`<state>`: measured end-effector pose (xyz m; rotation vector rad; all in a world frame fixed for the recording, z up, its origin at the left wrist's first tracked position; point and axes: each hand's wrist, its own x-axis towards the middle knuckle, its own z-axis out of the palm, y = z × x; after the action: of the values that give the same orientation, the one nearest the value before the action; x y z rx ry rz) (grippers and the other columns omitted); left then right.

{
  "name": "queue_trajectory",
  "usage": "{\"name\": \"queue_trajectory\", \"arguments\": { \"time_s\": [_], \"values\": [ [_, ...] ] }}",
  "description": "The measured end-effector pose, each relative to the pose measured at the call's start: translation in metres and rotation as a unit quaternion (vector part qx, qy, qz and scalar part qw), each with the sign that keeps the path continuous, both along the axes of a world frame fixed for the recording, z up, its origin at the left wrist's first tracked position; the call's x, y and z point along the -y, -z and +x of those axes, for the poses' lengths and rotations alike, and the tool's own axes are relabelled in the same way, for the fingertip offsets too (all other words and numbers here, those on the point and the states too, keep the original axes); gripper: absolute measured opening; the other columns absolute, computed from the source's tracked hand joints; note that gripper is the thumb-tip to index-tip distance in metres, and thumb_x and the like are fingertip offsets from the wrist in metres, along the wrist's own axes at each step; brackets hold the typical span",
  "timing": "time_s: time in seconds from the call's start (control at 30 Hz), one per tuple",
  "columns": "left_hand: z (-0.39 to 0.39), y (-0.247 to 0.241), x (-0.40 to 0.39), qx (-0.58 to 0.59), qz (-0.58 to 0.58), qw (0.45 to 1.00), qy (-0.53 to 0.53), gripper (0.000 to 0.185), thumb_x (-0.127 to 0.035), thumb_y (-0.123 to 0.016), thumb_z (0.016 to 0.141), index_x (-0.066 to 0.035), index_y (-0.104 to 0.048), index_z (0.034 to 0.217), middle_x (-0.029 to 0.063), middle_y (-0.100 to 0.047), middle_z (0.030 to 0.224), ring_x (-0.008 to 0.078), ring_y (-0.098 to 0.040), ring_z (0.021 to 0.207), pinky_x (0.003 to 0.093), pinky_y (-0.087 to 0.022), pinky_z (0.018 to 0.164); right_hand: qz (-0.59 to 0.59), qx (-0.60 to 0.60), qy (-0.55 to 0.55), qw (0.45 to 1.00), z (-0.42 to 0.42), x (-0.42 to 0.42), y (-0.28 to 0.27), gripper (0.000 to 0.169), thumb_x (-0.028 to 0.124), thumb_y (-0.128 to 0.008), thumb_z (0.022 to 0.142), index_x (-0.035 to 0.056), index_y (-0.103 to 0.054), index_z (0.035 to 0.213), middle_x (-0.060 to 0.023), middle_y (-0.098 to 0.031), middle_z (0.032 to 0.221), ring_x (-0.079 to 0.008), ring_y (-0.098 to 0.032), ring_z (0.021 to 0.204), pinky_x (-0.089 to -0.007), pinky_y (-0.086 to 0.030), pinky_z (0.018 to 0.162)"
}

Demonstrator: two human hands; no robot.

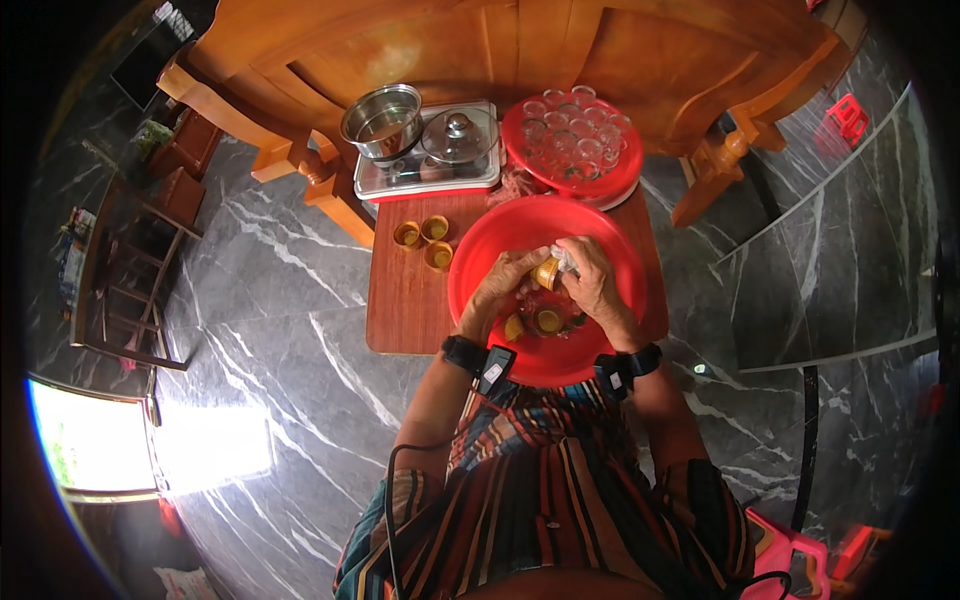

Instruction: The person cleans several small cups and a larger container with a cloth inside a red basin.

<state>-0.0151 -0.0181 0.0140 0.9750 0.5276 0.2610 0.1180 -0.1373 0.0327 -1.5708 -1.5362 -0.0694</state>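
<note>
Over a large red plastic basin [480,225], my left hand [510,276] holds a small yellow-brown cup [545,274] by its side. My right hand [592,281] presses a whitish cloth [564,259] against the cup's upper edge. Two similar cups lie lower in the basin: one [550,321] shows its round opening, the other [514,328] rests to its left. Three more small cups [437,256] stand together on the wooden table [405,315], left of the basin.
Behind the basin, a red tray [517,154] holds many clear glasses [574,131]. At the back left are a steel pot [382,124] and a glass lid [459,136] on a lidded tray [427,184]. A pinkish mesh cloth [516,186] lies between them. A wooden bench [465,45] borders the table's far side.
</note>
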Motion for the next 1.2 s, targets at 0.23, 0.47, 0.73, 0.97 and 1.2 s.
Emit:
{"name": "queue_trajectory", "arguments": {
  "time_s": [0.23, 0.47, 0.73, 0.97, 1.2],
  "values": [
    [0.001, 0.004, 0.0, 0.033, 0.009, 0.999, 0.001, 0.027, -0.03, -0.069, 0.085, -0.005, -0.061, 0.08, 0.0002, -0.054, 0.062, 0.0063, -0.042, 0.047, 0.0201, -0.033, 0.044, -0.042, -0.153, 0.01, 0.987, 0.005, -0.003, 0.018, 0.033, -0.007, -0.058, 0.072, 0.0009, -0.054, 0.103, -0.0168, -0.06, 0.098, -0.0343, -0.061, 0.092, -0.0405, -0.05, 0.075],
    [0.0, 0.012, -0.004, 0.062, 0.062, 0.996, -0.004, 0.024, -0.026, -0.07, 0.085, -0.004, -0.06, 0.086, 0.0008, -0.057, 0.072, 0.0064, -0.048, 0.058, 0.0204, -0.039, 0.051, -0.116, -0.272, 0.019, 0.955, 0.011, -0.006, 0.03, 0.022, -0.002, -0.057, 0.074, -0.0006, -0.058, 0.095, -0.0134, -0.065, 0.083, -0.0264, -0.064, 0.078, -0.0354, -0.05, 0.067],
    [0.0, 0.014, -0.005, 0.103, 0.061, 0.993, 0.011, 0.033, -0.013, -0.071, 0.082, -0.001, -0.057, 0.11, 0.0036, -0.062, 0.096, 0.0107, -0.059, 0.085, 0.0239, -0.049, 0.074, -0.182, -0.516, -0.04, 0.836, 0.025, -0.005, 0.057, 0.013, 0.004, -0.061, 0.077, 0.0031, -0.063, 0.09, 0.0013, -0.061, 0.076, -0.0078, -0.056, 0.065, -0.0257, -0.046, 0.058],
    [-0.001, 0.003, -0.003, 0.121, 0.105, 0.987, 0.02, 0.035, -0.016, -0.069, 0.084, -0.002, -0.057, 0.114, 0.0056, -0.062, 0.105, 0.0134, -0.058, 0.096, 0.0276, -0.049, 0.083, -0.136, -0.32, 0.057, 0.936, 0.019, -0.005, 0.033, 0.016, 0.006, -0.058, 0.072, -0.0014, -0.06, 0.086, -0.0097, -0.06, 0.07, -0.0175, -0.058, 0.064, -0.0335, -0.047, 0.059],
    [0.002, 0.008, -0.003, 0.033, 0.104, 0.994, -0.003, 0.038, -0.038, -0.061, 0.09, -0.001, -0.059, 0.096, 0.004, -0.059, 0.083, 0.0109, -0.055, 0.073, 0.0251, -0.046, 0.063, -0.069, -0.139, 0.065, 0.986, 0.006, -0.002, 0.019, 0.022, 0.001, -0.06, 0.071, 0.0012, -0.054, 0.092, -0.0155, -0.059, 0.081, -0.0323, -0.061, 0.073, -0.0384, -0.049, 0.064]
  ]
}}
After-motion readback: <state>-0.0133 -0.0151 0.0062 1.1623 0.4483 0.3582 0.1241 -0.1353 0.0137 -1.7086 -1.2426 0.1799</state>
